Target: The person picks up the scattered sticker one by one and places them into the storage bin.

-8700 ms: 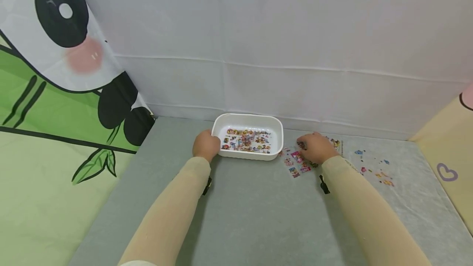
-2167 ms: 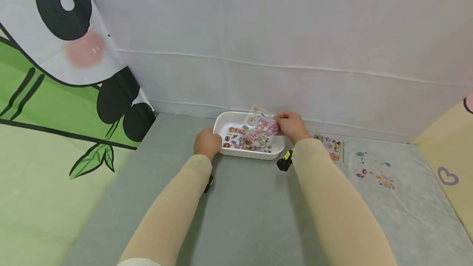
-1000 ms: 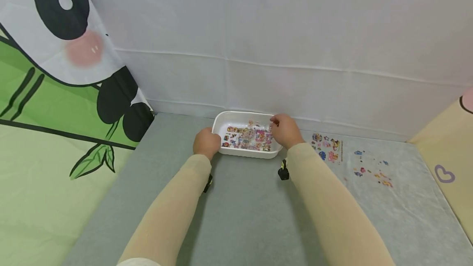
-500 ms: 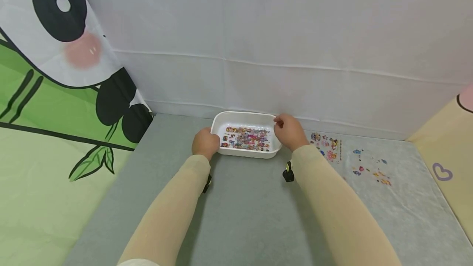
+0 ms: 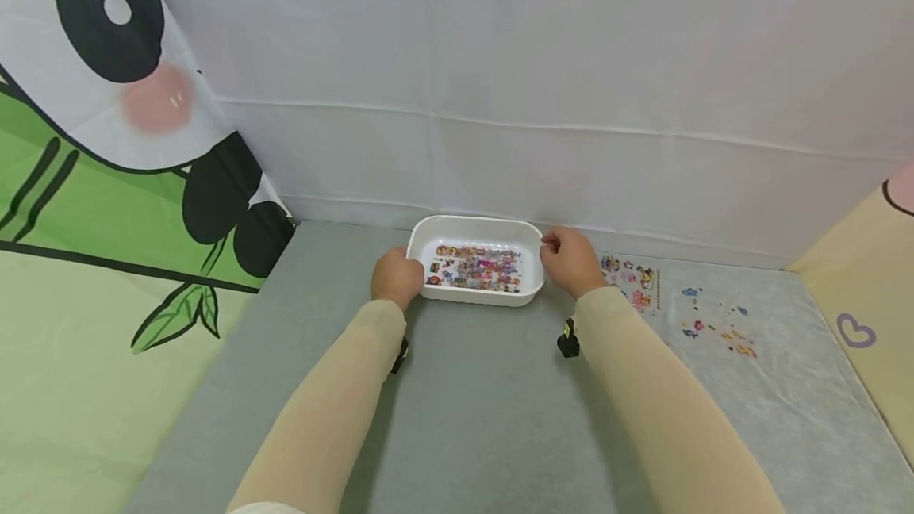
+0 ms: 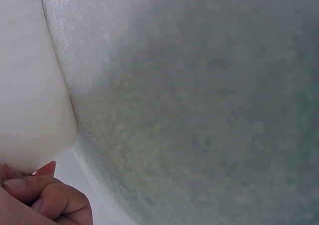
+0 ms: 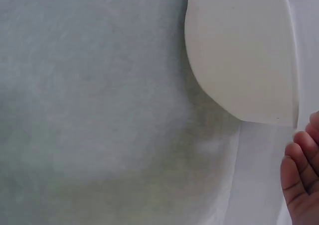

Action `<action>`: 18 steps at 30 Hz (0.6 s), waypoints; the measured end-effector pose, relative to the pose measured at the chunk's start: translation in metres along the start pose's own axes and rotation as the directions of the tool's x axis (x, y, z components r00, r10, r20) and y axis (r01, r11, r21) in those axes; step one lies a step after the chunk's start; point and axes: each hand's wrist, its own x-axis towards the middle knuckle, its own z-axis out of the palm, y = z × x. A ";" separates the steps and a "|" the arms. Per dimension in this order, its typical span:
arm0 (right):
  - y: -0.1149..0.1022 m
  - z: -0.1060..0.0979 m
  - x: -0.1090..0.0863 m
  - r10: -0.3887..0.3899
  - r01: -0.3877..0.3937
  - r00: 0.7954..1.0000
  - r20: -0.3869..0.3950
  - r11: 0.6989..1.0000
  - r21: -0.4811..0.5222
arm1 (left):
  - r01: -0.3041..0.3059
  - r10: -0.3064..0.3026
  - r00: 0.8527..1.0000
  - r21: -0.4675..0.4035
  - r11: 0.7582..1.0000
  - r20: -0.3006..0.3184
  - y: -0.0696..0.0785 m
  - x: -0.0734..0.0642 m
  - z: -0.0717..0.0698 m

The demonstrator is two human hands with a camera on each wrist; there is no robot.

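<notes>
A white plastic tray [image 5: 477, 301] stands on the grey cloth, close to the back wall. Inside it lie clear sticker sheets [image 5: 478, 266] with small colourful cartoon figures, overlapping one another. My left hand [image 5: 397, 279] grips the tray's left end; the left wrist view shows its fingers [image 6: 52, 197] curled at the tray's corner. Just beyond the right end is my right hand [image 5: 573, 262], its fingertips close to the rim. In the right wrist view those fingers [image 7: 295, 177] are loosely bent with nothing in them, a little apart from the tray wall [image 7: 244, 56].
To the right of the tray, partly behind my right wrist, a colourful sticker sheet [image 5: 645, 289] lies flat. Farther right is another clear sheet with sparse stickers [image 5: 735, 339]. A white cloth wall [image 5: 500, 165] rises behind, and printed cloths border the left and right sides.
My right hand picked up a clear sticker sheet beside the tray, laid it inside and let go. It has since drawn back rightward off the rim. The left hand stayed on the tray.
</notes>
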 end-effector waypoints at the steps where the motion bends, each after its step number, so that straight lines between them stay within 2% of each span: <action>1: 0.002 0.000 0.000 0.004 -0.004 1.000 0.004 1.000 0.003 | 0.000 0.000 1.000 0.001 1.000 -0.001 -0.001 0.000 0.000; 8: 0.012 0.000 -0.008 -0.022 0.022 1.000 0.011 0.999 0.034 | -0.019 0.019 1.000 0.009 1.000 -0.010 -0.004 0.004 0.002; 18: 0.040 -0.020 -0.021 -0.088 0.093 0.993 0.080 0.994 -0.065 | -0.015 0.016 1.000 0.008 1.000 -0.012 -0.002 0.002 0.003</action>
